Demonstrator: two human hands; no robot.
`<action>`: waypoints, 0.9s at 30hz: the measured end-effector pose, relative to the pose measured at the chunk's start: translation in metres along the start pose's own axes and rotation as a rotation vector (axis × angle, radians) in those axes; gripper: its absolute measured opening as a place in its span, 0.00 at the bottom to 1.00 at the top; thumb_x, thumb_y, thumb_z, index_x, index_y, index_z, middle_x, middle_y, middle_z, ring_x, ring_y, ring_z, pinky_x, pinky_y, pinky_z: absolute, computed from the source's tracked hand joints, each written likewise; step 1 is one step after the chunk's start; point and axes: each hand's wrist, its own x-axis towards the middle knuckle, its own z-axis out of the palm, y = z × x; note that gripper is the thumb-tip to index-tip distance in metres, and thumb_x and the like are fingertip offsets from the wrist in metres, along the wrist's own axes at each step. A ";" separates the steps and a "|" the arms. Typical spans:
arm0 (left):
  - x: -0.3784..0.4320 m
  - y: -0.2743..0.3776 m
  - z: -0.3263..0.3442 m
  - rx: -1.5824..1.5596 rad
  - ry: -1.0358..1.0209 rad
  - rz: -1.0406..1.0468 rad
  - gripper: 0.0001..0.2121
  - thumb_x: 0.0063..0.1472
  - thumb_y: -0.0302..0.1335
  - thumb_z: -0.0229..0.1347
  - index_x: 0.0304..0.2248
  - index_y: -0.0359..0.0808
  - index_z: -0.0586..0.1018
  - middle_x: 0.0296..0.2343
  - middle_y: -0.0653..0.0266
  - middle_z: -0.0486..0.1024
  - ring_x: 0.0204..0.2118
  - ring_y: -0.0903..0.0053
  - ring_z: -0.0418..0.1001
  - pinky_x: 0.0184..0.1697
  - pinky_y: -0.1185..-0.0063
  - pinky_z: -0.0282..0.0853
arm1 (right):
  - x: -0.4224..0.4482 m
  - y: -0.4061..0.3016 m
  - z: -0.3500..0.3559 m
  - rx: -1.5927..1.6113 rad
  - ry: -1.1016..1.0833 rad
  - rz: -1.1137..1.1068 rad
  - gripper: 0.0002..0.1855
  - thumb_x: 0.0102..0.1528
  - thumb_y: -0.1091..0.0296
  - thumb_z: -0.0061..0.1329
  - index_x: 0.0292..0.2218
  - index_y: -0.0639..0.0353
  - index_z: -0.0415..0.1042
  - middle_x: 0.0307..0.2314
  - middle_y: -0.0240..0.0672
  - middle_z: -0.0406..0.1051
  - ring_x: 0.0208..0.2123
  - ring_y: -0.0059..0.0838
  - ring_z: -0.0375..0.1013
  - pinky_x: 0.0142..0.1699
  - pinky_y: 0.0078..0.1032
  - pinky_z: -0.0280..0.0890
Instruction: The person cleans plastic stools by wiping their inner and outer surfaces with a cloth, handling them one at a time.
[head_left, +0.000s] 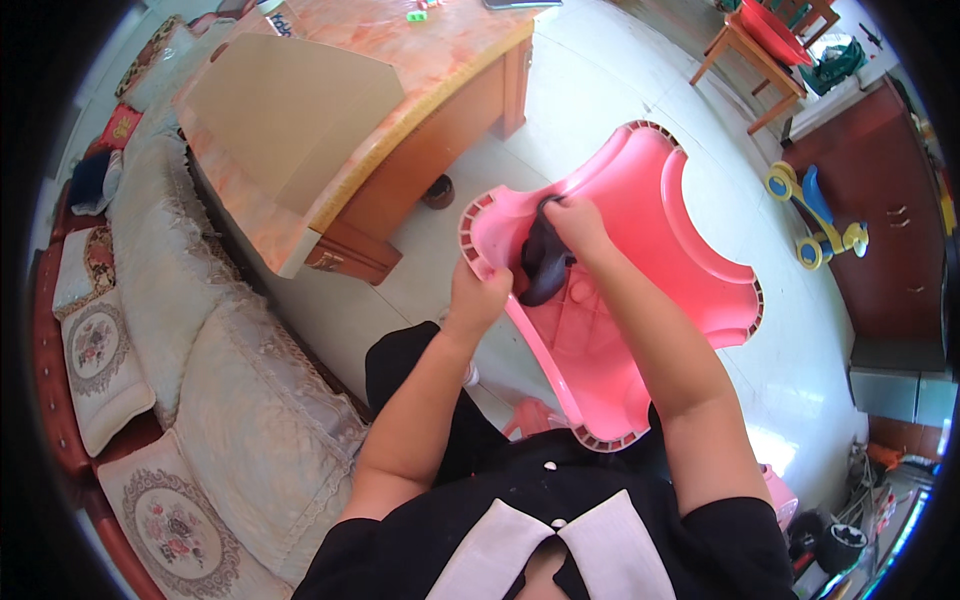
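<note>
A pink plastic stool (705, 225) lies turned over in front of me, its hollow underside and leg ends facing up. My left hand (480, 296) grips its rim beside one leg at the left. In my right hand (576, 225) is a dark cloth (546, 262), pressed against the inner wall near the same leg. Part of the cloth hangs down into the stool's hollow. My right forearm hides some of the inside.
A marble-topped wooden table (450, 45) bearing a cardboard sheet (300, 112) stands at upper left. Along the left runs a covered sofa (157, 277). A toy ride-on (817, 214) is by the dark red cabinet (877, 202); a wooden chair (750, 52) stands upper right.
</note>
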 end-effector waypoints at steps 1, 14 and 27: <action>0.004 0.007 0.004 -0.004 -0.013 -0.008 0.17 0.49 0.18 0.49 0.41 0.28 0.69 0.32 0.61 0.73 0.35 0.77 0.71 0.38 0.81 0.66 | 0.004 0.000 -0.009 -0.198 0.108 -0.105 0.17 0.46 0.57 0.42 0.26 0.64 0.74 0.20 0.46 0.72 0.23 0.43 0.72 0.32 0.36 0.65; 0.016 0.011 0.007 0.018 -0.012 -0.043 0.18 0.46 0.16 0.46 0.41 0.28 0.69 0.34 0.64 0.71 0.34 0.81 0.69 0.35 0.84 0.65 | 0.005 0.026 0.011 0.198 0.007 -0.036 0.17 0.49 0.61 0.41 0.30 0.67 0.73 0.21 0.46 0.70 0.24 0.35 0.70 0.31 0.28 0.64; 0.015 0.021 0.007 -0.126 -0.072 -0.051 0.21 0.49 0.17 0.50 0.45 0.29 0.66 0.37 0.64 0.69 0.39 0.81 0.67 0.41 0.82 0.63 | -0.005 0.023 0.009 0.437 -0.166 -0.030 0.14 0.49 0.67 0.41 0.33 0.67 0.71 0.24 0.41 0.71 0.25 0.28 0.70 0.32 0.24 0.64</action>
